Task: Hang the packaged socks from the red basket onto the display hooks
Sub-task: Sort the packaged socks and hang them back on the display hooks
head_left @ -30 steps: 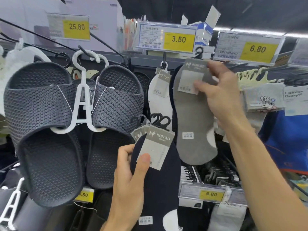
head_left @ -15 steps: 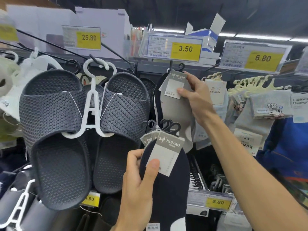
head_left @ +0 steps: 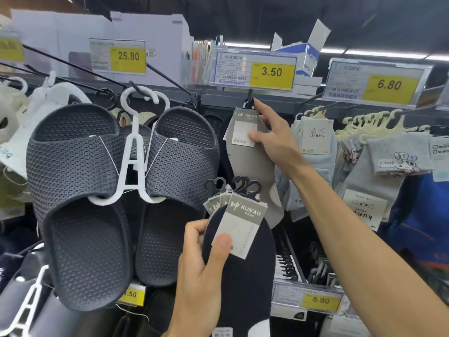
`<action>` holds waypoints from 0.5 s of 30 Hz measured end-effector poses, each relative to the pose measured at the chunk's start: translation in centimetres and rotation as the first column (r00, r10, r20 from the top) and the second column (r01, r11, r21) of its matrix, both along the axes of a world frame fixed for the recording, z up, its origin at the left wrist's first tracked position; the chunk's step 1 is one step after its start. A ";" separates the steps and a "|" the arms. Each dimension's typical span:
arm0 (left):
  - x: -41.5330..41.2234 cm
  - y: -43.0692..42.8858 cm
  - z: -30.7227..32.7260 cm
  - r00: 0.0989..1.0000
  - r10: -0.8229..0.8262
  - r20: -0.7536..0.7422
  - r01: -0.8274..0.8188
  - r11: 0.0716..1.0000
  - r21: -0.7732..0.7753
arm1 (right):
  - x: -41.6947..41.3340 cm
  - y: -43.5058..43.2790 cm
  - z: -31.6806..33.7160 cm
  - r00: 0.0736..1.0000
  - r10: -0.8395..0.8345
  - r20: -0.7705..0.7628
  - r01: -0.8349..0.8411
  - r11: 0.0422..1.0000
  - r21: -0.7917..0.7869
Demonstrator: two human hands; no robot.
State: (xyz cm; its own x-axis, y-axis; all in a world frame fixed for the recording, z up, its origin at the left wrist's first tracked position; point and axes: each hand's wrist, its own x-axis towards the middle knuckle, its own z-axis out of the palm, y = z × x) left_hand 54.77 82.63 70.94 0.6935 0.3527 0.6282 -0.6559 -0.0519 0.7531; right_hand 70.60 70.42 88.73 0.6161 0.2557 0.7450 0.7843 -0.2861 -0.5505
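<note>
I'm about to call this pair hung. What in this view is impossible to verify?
1. Head view: whether the hanger of the grey sock pack sits on the display hook; a fingertip of the right hand covers the joint.
2. Head view: how many navy sock packs the left hand holds; their cards overlap, and the bottom edge cuts them off.
3. Red basket: outside the frame.

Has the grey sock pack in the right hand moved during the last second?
Yes. The grey sock pack went left: its hanger was beside the right end of the 3.50 price tag, and is now under its middle.
</note>
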 end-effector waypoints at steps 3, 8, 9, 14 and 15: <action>0.0 0.1 0.0 1.000 -0.023 -0.014 0.023 1.000 -0.015 | 0.6 0.1 0.1 0.991 -0.126 0.051 0.131 0.987 -0.098; 0.0 0.2 0.0 0.998 -0.055 -0.039 0.053 0.998 -0.046 | -0.2 0.4 -1.0 0.958 -0.273 0.084 0.282 0.950 -0.131; -0.1 0.2 0.1 0.997 -0.060 -0.043 0.058 0.997 -0.050 | -1.0 0.4 -1.5 0.946 -0.311 0.096 0.318 0.945 -0.074; 0.1 0.6 0.2 0.994 -0.090 -0.055 0.087 0.995 -0.058 | -7.8 -1.1 -5.6 0.996 -0.069 0.055 0.053 0.965 0.255; 0.1 0.6 0.2 0.993 -0.096 -0.061 0.093 0.994 -0.059 | -9.3 -1.6 -6.6 1.000 -0.012 0.020 0.006 0.962 0.273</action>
State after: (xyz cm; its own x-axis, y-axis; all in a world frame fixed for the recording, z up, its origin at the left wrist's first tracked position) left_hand 54.87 83.26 71.11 0.7632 0.3171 0.5629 -0.6065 0.0513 0.7934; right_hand 61.27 68.86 82.11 0.6004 0.0351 0.7989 0.7950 -0.1339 -0.5916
